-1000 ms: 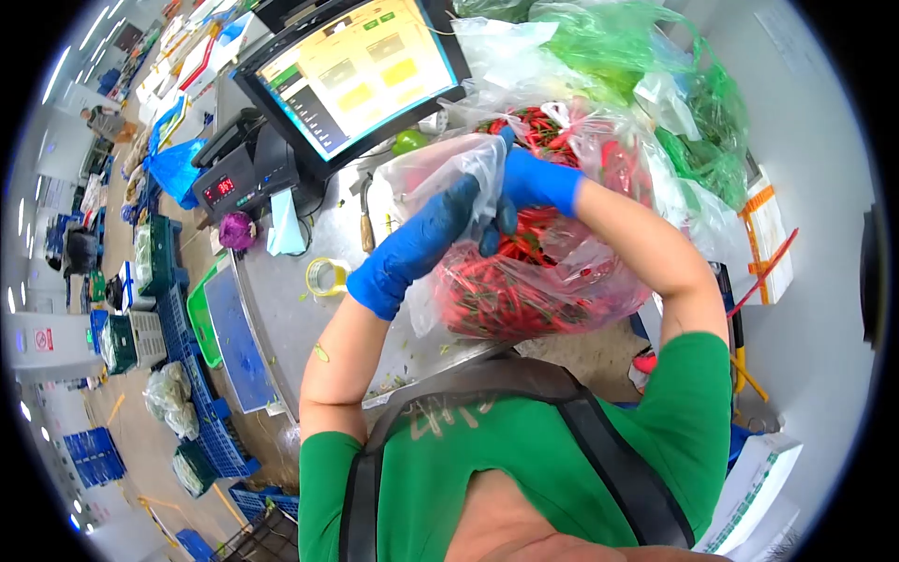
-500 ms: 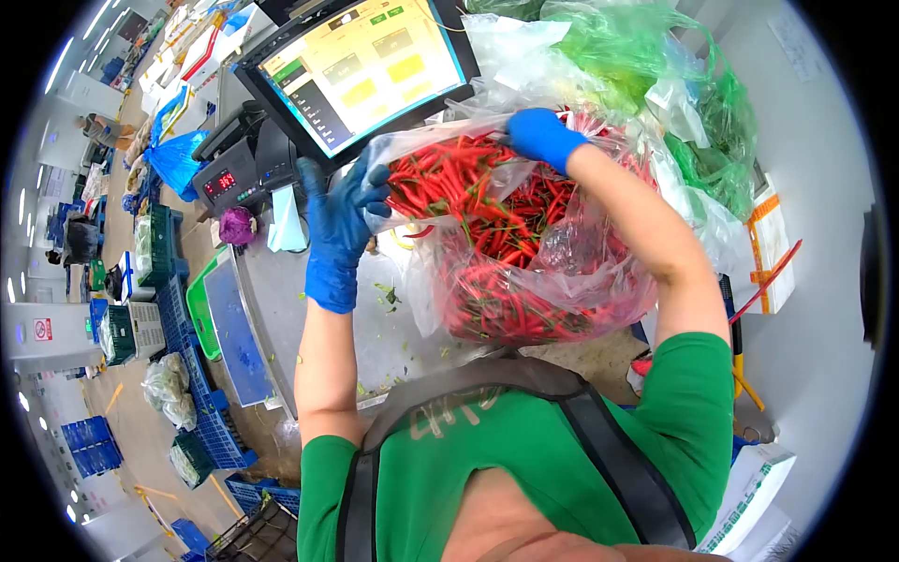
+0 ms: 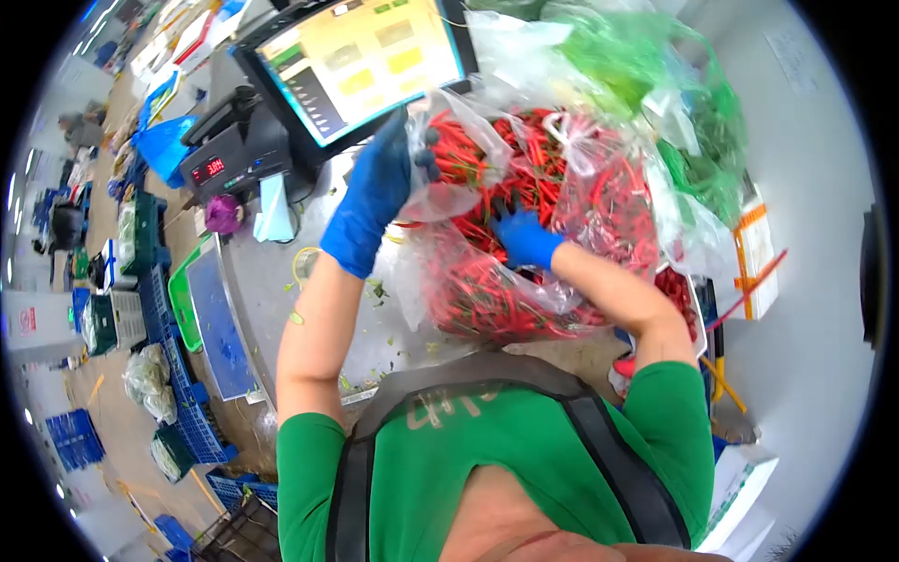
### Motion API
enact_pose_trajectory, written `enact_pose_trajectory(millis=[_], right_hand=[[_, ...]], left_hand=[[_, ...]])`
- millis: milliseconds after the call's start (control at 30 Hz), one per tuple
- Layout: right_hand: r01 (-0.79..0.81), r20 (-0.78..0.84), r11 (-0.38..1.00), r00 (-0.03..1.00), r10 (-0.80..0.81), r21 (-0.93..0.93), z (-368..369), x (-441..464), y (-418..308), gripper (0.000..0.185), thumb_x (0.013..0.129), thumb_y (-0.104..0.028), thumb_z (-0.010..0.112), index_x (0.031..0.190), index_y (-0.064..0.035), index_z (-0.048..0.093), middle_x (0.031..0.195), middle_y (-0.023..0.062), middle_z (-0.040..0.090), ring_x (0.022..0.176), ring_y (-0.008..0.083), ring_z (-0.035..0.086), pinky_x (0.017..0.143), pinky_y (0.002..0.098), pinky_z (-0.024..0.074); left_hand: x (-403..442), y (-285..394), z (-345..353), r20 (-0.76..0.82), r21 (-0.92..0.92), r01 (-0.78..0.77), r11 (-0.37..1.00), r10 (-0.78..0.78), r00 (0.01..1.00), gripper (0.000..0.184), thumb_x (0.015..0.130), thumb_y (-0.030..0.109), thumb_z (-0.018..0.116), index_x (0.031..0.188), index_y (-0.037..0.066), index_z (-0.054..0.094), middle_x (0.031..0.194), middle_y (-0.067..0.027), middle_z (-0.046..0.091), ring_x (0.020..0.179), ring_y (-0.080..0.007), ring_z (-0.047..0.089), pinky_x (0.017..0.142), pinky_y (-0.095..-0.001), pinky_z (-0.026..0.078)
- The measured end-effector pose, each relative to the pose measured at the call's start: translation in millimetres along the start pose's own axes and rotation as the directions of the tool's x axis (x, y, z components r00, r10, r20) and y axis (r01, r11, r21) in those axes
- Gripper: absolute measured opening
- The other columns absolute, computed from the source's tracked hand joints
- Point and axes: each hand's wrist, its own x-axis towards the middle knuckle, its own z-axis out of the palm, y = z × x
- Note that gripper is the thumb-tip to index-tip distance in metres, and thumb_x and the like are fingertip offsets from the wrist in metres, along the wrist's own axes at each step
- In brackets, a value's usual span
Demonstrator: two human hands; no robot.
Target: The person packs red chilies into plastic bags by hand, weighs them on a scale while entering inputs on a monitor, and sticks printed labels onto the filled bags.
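My left hand (image 3: 382,178), in a blue glove, is closed on the edge of a clear plastic bag (image 3: 445,199) with red chillies (image 3: 456,155) in it. This bag leans over a larger clear bag (image 3: 506,304), full of red chillies with green stems. My right hand (image 3: 526,236), gloved in blue too, reaches into the larger bag's mouth. Its fingers are spread over the loose chillies (image 3: 538,192), and the fingertips are partly hidden among them. Both bags rest at the right of a metal work surface (image 3: 342,281).
A lit touchscreen (image 3: 365,70) stands behind my left hand, beside a scale display (image 3: 213,169). A purple cabbage (image 3: 223,214) lies left of it. Green plastic bags (image 3: 623,56) are heaped at the back right. Blue crates (image 3: 192,403) stand on the floor to the left.
My right hand has let go of the smaller bag's rim and moved down into the chillies of the larger bag. My left hand has shifted right and up, drawing the smaller bag's edge along.
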Motion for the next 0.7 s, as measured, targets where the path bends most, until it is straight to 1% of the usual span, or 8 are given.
enact_pose_trajectory(millis=[67,133,267,367,433,567,667,700], right_hand=[[0.132,-0.232,0.982,0.959,-0.161,-0.133,56,19,4,0.065,0.068,-0.017,0.061,0.128,-0.0114,0.036,0.127,0.0225,0.037,0.115,0.0434,0.038,0.081,0.0515,0.0455],[0.141,-0.119,0.989,0.984,-0.134,0.052,59,9,3,0.057,0.072,-0.016,0.056,0.126,-0.0182,0.040,0.124,0.0183,0.041,0.113,0.0428,0.039,0.077,0.0495,0.0476],[0.166,0.017,0.920,0.983,-0.184,0.356,32,30,-6,0.038,0.080,-0.020,0.049,0.117,-0.0097,0.048,0.112,0.0233,0.050,0.103,0.0370,0.049,0.084,0.0433,0.0431],[0.150,-0.073,0.800,0.989,-0.132,0.581,57,37,1,0.032,0.083,-0.023,0.047,0.110,-0.0055,0.051,0.109,0.0235,0.053,0.100,0.0355,0.052,0.083,0.0407,0.0422],[0.268,-0.250,0.924,0.947,-0.201,0.274,106,43,21,0.033,0.086,-0.023,0.044,0.111,-0.0033,0.049,0.110,0.0227,0.053,0.100,0.0353,0.053,0.082,0.0411,0.0415],[0.060,-0.247,0.918,0.968,0.043,0.392,122,62,11,0.037,0.088,-0.023,0.038,0.120,-0.0040,0.040,0.120,0.0226,0.045,0.110,0.0354,0.046,0.087,0.0436,0.0403],[0.050,-0.129,0.965,0.992,-0.017,0.256,67,39,-9,0.037,0.085,-0.021,0.041,0.119,-0.0068,0.042,0.125,0.0208,0.041,0.113,0.0385,0.042,0.085,0.0469,0.0417],[0.156,-0.303,0.985,0.944,-0.128,0.072,104,54,6,0.040,0.080,-0.017,0.045,0.119,-0.0104,0.043,0.127,0.0189,0.040,0.104,0.0386,0.049,0.077,0.0470,0.0460]], left_hand=[[-9,-7,-17,-0.012,0.094,-0.181,0.979,0.183,0.983,0.031,0.092,0.028,0.043,0.111,0.006,0.049,0.089,-0.0071,0.057,0.068,-0.0128,0.054,0.060,-0.0258,0.046],[-19,-25,-17,-0.118,0.310,-0.189,0.932,0.235,0.965,0.043,0.091,0.032,0.044,0.123,0.003,0.042,0.095,-0.0049,0.058,0.079,-0.0153,0.057,0.069,-0.0314,0.046],[-39,-34,20,0.242,-0.074,0.013,0.997,0.005,0.970,0.044,0.088,0.036,0.047,0.125,0.014,0.040,0.088,-0.0038,0.055,0.072,-0.0129,0.052,0.063,-0.0274,0.042],[-29,-37,40,0.179,-0.166,0.017,0.986,0.014,0.984,0.046,0.088,0.041,0.046,0.125,0.014,0.040,0.090,-0.0062,0.054,0.070,-0.0146,0.052,0.063,-0.0295,0.043],[-20,-35,43,0.221,-0.170,-0.026,0.985,0.063,0.973,0.048,0.088,0.043,0.045,0.125,0.013,0.039,0.092,-0.0074,0.054,0.071,-0.0157,0.053,0.064,-0.0301,0.043],[-23,-15,34,0.139,-0.046,-0.140,0.989,0.145,0.980,0.064,0.086,0.056,0.034,0.130,0.009,0.032,0.094,-0.0071,0.051,0.068,-0.0167,0.047,0.069,-0.0338,0.042],[-24,-8,4,0.064,0.138,-0.222,0.965,0.214,0.975,0.061,0.085,0.052,0.044,0.132,0.015,0.031,0.094,-0.0063,0.054,0.067,-0.0141,0.049,0.064,-0.0304,0.043],[-33,-1,3,-0.052,0.128,-0.164,0.978,0.172,0.984,0.059,0.085,0.049,0.047,0.132,0.017,0.030,0.095,-0.0062,0.055,0.067,-0.0131,0.050,0.061,-0.0296,0.043]])
